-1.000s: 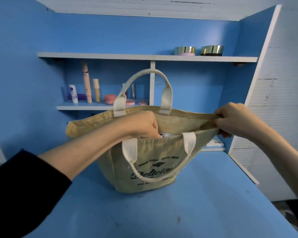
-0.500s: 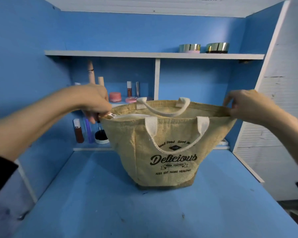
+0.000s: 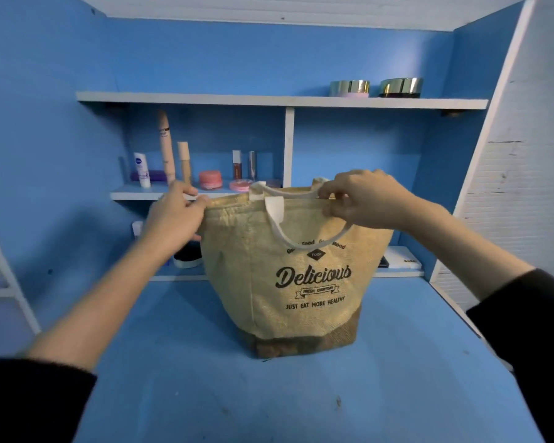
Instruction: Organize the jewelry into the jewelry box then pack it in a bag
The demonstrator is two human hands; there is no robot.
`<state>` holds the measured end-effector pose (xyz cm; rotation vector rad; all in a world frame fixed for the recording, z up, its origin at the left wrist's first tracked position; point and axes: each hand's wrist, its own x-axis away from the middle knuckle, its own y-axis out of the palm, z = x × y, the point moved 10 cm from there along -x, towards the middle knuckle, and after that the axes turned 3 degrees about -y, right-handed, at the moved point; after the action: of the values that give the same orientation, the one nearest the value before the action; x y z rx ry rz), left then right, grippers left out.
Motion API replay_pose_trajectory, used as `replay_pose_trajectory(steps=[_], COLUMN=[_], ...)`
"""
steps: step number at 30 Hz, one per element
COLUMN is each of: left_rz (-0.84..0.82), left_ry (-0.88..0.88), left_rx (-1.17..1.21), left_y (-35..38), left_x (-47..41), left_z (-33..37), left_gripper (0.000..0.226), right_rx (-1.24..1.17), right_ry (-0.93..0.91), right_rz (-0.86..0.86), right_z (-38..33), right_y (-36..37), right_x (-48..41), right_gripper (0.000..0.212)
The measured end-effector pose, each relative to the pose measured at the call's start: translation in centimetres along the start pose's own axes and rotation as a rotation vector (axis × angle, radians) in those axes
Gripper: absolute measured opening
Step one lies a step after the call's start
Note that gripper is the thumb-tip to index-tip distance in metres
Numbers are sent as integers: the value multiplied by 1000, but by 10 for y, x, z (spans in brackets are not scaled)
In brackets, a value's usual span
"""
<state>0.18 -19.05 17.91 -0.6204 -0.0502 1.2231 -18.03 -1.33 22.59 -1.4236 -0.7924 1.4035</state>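
A tan jute tote bag (image 3: pixel 288 282) printed "Delicious" stands upright on the blue table (image 3: pixel 269 394), its top drawn nearly closed. My left hand (image 3: pixel 173 215) pinches the bag's top left corner. At the top rim on the right, my right hand (image 3: pixel 362 199) pinches the edge near the white handles (image 3: pixel 301 238). The jewelry box is not visible; the bag's inside is hidden.
White shelves (image 3: pixel 269 99) behind the bag hold cosmetics: tubes (image 3: pixel 165 145), a pink jar (image 3: pixel 210 179), lip glosses, and two gold-lidded jars (image 3: pixel 400 87) on top. A white side panel (image 3: pixel 522 187) bounds the right. A small black and white pot (image 3: pixel 187 259) sits behind the bag's left side.
My left hand came out of the bag and took its left corner. My right hand moved inward along the top rim. The bag mouth went from open to nearly closed.
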Motion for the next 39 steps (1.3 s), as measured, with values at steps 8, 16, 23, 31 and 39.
replay_pose_trajectory(steps=[8,16,23,31,39], left_rz=[-316,-384,-485,-606,-600], left_ry=[-17,-93,-10,63,-73], left_rx=[372,294,188,81,203], left_y=[145,265,314,326,334], left_x=[130,188,207,213,205], left_z=[-26,17,36,36,22], left_gripper=[59,56,84,111,60], right_rx=[82,135,106,251,185], right_ry=[123,541,695,644,694], right_rz=[-28,18,54,71,45], right_z=[24,94,90,66,80], right_y=[-17,-33,-30,-27,-33], right_x=[33,102,124,115,130], right_gripper=[15,10,4,27,6])
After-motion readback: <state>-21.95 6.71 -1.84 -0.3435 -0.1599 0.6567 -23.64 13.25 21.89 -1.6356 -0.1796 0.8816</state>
